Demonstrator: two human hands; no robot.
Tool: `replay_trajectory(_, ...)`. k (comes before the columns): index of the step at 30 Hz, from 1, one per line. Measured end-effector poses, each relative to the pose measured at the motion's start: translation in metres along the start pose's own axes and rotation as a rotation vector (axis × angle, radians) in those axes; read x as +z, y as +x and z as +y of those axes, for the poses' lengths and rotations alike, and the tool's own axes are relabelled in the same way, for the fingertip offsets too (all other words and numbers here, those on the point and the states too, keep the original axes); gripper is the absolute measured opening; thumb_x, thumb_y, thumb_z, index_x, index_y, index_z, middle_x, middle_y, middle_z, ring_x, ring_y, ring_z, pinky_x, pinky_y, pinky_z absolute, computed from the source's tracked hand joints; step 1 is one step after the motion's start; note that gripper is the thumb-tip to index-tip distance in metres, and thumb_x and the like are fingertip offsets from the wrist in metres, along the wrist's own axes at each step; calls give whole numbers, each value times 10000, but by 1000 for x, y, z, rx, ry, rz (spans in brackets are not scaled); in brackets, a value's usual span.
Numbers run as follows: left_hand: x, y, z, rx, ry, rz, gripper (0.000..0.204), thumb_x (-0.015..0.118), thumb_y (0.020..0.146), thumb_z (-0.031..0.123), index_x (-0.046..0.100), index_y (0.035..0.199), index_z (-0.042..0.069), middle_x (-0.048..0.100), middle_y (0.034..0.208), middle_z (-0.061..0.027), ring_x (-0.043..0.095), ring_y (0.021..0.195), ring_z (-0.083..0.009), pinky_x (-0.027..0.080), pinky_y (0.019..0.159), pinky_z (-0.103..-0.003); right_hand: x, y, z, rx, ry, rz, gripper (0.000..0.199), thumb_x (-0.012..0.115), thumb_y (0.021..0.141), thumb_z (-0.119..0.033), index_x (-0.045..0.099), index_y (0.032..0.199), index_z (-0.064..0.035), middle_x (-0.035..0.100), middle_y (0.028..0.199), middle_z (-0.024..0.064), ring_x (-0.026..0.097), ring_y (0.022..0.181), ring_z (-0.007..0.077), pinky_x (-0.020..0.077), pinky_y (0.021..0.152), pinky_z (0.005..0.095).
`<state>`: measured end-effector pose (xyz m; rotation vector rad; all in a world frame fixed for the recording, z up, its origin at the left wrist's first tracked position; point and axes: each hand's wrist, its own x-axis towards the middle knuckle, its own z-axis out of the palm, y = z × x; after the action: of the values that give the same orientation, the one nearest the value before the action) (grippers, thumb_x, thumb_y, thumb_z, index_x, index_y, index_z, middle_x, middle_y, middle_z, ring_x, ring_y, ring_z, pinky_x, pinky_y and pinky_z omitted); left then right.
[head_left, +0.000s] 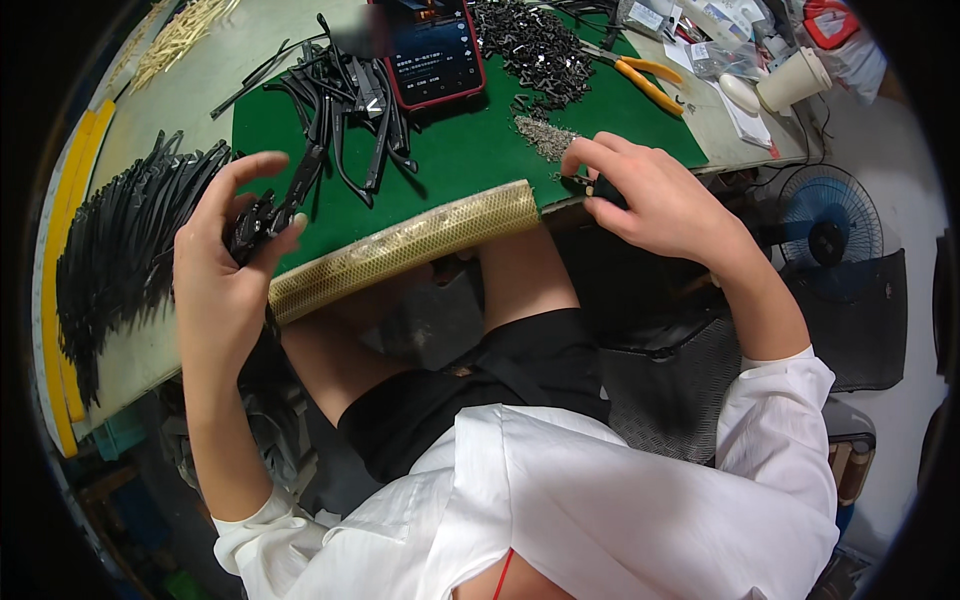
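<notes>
Green tabletop (450, 160): a black temple arm (290, 200) is clamped by the left hand (225, 260); at three o'clock a tiny part (583, 185) (easily dropped) is pinched by the right hand (650, 195).

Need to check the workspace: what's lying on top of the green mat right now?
On the green mat: a red-cased phone, loose black strips, a heap of small black parts, a grey pile of tiny bits, orange-handled pliers. The right hand covers its near corner.

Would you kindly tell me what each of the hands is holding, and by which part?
The left hand grips a long black plastic strip at its near end. The right hand pinches a small dark part between its fingertips; which part of it cannot be told.
</notes>
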<state>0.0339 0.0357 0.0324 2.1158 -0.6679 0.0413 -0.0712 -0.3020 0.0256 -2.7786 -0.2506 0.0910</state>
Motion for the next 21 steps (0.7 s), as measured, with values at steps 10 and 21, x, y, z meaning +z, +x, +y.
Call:
replay_trajectory(10, 14, -3, -2, -3, -140, 0, 254, 683, 845, -57, 658, 1096, -25, 642, 781, -36, 564, 724, -58, 470, 673, -224, -4, 5, -2, -9, -44, -63, 286, 626, 824, -77, 559, 1102, -81, 602, 1021, 133, 630, 943, 339, 497, 801, 432)
replay_trajectory(21, 37, -2, 18, 78, -311, -21, 306, 700, 917, 82, 626, 1200, -6, 691, 1027, -29, 533, 686, -36, 436, 612, -192, -2, 20, -16, -9, -128, -89, 313, 604, 846, -83, 579, 1158, -97, 618, 1015, 158, 646, 883, 361, 508, 779, 446)
